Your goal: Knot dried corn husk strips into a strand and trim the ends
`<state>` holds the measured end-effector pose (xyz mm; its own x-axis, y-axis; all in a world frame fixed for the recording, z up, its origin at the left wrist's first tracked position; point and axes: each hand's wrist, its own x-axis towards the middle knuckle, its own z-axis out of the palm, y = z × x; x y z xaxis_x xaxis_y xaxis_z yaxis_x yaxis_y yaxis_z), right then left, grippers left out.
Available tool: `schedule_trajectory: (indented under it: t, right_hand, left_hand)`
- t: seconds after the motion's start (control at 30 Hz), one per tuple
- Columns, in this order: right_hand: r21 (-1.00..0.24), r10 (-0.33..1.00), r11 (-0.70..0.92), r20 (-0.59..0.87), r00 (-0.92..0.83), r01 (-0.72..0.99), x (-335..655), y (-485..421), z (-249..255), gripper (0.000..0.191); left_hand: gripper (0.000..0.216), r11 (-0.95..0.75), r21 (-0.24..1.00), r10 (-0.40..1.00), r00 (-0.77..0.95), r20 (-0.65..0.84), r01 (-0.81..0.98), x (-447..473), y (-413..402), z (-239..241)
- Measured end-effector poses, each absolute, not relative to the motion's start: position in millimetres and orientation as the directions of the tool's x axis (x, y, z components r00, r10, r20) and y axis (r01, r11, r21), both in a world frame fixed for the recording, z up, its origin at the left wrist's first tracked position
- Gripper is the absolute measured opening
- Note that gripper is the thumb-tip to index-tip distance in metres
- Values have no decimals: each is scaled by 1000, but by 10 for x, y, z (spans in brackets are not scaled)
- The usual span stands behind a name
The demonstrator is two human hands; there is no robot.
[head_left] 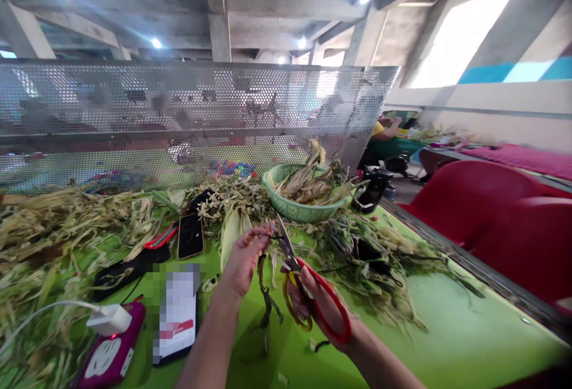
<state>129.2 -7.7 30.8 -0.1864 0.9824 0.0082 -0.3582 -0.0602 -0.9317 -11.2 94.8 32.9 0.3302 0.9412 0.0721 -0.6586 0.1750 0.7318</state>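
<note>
My left hand [245, 258] is closed in a pinch on the top of a dark, dried plant strip [266, 299], which hangs below the fingers over the green table. My right hand [322, 296] is wrapped round the handles of a pair of scissors [291, 256] with red and yellow loops. The blades point up and away, their tips close beside my left fingertips. A thin dark piece shows at the blades; I cannot tell whether they touch it. Just behind my left hand lies a pale corn husk [233, 228].
A green basket [297, 211] of dried husks stands behind my hands. Husk piles lie left and right. Phones [190, 236] [176, 317], a power bank [109, 347] and a red-handled tool [161, 236] lie left. A perforated screen [179, 103] spans the back; red chairs [482, 198] stand right.
</note>
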Motion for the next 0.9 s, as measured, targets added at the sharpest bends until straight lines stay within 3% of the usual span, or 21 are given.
schedule_trajectory:
  t: [0.3,0.37,0.43,0.5,0.6,0.7,0.77,0.9]
  right_hand:
    - [-979,996,51,63,-57,-195,1405,4,272,41]
    - [-995,998,60,59,9,-84,1511,92,310,40]
    - [-988,993,77,88,77,133,1664,212,330,37]
    - [-867,979,112,181,96,486,1836,327,339,31]
    - [-742,983,100,175,47,663,2021,412,388,41]
    - [-470,991,102,120,-51,877,2002,389,544,34]
    - [-434,985,117,169,-47,893,1885,368,691,31]
    - [-752,946,323,269,-180,575,1600,449,873,35]
  left_hand:
    - [15,169,697,934,339,113,-697,-153,939,362]
    - [14,167,683,933,338,124,-711,-179,941,373]
    - [14,176,672,929,348,129,-719,-206,936,394]
    - [14,177,669,923,357,141,-722,-228,924,422]
    - [16,157,694,918,362,158,-702,-240,911,454]
    - [16,94,748,926,334,176,-656,-217,917,453]
    - [13,24,801,931,306,201,-598,-191,926,438]
    - [9,-84,883,929,283,237,-462,-152,933,415]
